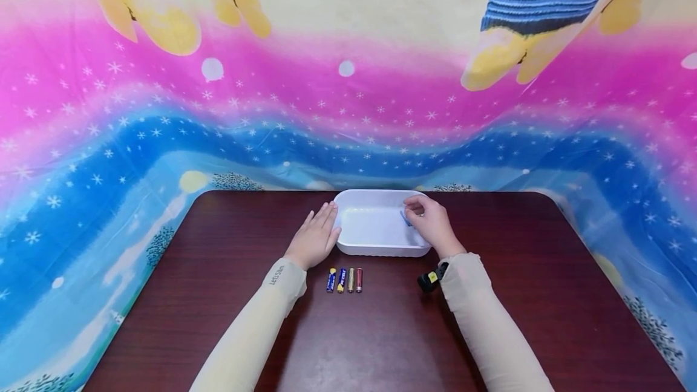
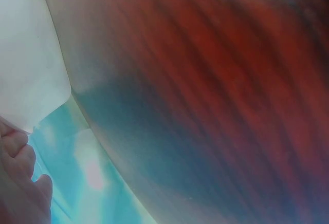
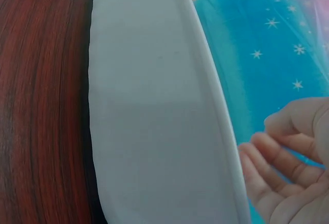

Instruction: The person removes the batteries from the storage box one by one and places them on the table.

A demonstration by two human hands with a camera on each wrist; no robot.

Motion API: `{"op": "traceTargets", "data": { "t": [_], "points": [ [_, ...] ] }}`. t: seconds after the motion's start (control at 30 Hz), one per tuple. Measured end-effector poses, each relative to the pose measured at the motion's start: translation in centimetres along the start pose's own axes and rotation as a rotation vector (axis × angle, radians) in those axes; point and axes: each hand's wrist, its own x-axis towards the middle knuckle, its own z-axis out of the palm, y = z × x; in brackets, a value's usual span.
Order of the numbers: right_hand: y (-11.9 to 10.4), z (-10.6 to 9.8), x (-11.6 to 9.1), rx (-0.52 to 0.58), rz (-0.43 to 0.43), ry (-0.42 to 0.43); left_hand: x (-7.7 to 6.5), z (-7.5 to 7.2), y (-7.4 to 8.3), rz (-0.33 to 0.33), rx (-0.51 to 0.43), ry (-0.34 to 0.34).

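A white plastic tray stands at the back of the dark red table. My left hand lies against its left side with fingers straight; in the left wrist view the knuckles of that hand show beside the tray. Over the tray's right end is my right hand, its fingers bent. A small blue object shows right at those fingertips; I cannot tell if they pinch it. The right wrist view has the tray wall in front of the right hand's curled fingers.
In front of the tray several batteries lie side by side: a blue-and-yellow battery, another blue-and-yellow battery, a gold battery and a red battery. A black wrist camera hangs by the right cuff. Behind stands a patterned cloth.
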Motion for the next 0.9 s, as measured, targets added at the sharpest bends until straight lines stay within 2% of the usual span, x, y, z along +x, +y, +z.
{"op": "traceTargets", "data": {
  "t": [0.33,0.57,0.9],
  "points": [
    [-0.3,0.8,1.2,-0.071,0.118,-0.015,-0.1,-0.2,0.0,-0.005,-0.001,-0.009],
    [-0.3,1.1,2.0,-0.179,0.120,-0.043,-0.1,-0.2,0.1,-0.006,0.003,-0.019],
    [0.6,1.8,2.4,-0.307,0.061,-0.131,-0.1,0.0,0.0,0.001,0.003,-0.005]
  ]
}}
